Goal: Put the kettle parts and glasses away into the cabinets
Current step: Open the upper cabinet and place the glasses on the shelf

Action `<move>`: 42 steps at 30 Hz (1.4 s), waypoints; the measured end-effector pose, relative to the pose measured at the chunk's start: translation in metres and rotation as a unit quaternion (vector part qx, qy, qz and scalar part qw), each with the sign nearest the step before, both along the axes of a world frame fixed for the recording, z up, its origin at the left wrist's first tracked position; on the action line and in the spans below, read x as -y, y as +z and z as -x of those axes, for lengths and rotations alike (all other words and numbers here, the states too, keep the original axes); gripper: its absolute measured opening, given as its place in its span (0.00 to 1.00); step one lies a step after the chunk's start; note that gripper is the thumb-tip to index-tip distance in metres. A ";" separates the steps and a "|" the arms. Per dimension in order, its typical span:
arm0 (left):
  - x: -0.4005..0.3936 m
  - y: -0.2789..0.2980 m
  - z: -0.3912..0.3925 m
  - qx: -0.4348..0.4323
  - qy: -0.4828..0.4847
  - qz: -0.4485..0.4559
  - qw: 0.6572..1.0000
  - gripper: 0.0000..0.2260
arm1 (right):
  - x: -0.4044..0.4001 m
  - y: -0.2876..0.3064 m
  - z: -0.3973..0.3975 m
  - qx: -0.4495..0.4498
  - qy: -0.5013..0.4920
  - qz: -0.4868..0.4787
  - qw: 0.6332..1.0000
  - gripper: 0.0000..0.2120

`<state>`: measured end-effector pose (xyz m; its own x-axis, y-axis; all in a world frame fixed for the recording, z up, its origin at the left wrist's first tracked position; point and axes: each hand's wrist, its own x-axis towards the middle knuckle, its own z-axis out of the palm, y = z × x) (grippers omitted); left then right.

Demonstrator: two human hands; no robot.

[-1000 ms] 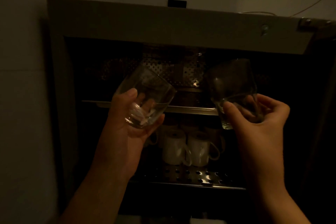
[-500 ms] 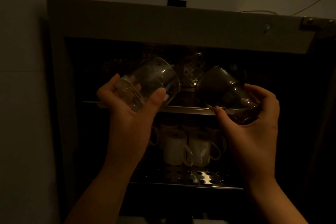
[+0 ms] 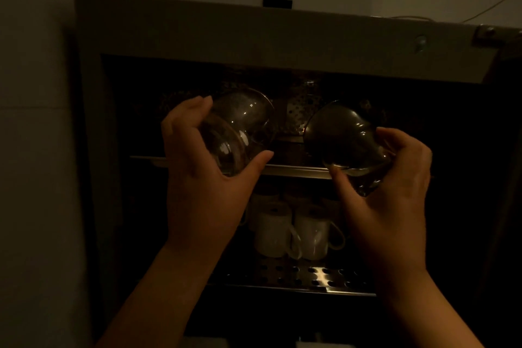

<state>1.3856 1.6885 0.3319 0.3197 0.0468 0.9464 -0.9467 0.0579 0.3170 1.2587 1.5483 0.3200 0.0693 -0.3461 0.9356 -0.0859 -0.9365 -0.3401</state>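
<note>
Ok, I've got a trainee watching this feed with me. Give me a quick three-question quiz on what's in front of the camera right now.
1. True or false: each hand holds a glass.
2. Which shelf do the white mugs stand on? A) the upper shelf B) the lower perforated shelf C) on top of the cabinet
3. Fill in: both glasses are held level with the ___ shelf's front edge.

Key
1. True: the left hand grips the left glass and the right hand grips the right glass, both tipped with their mouths toward the cabinet.
2. B
3. upper
</note>
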 end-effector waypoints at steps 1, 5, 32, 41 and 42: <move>0.001 0.000 0.000 0.013 0.019 -0.010 1.000 0.34 | 0.000 0.000 -0.001 -0.007 -0.010 0.006 1.000 0.31; 0.005 -0.001 0.000 0.037 0.065 -0.046 0.996 0.34 | -0.001 -0.001 0.000 -0.022 -0.027 0.024 0.999 0.31; 0.025 0.017 0.009 0.042 0.189 -0.148 0.970 0.39 | -0.013 0.014 0.002 -0.157 -0.158 0.095 0.970 0.34; 0.030 0.022 0.006 0.052 0.166 -0.139 0.975 0.34 | -0.015 0.040 0.012 -0.260 -0.197 0.121 0.937 0.31; 0.030 0.023 0.005 0.056 0.173 -0.143 0.973 0.33 | -0.014 0.042 0.013 -0.263 -0.194 0.126 0.937 0.31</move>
<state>1.3807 1.6587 0.3549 0.2258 -0.1364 0.9646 -0.9232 -0.3461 0.1672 1.2458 1.5620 0.3623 0.4579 -0.2141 0.8629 -0.5297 -0.8452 0.0713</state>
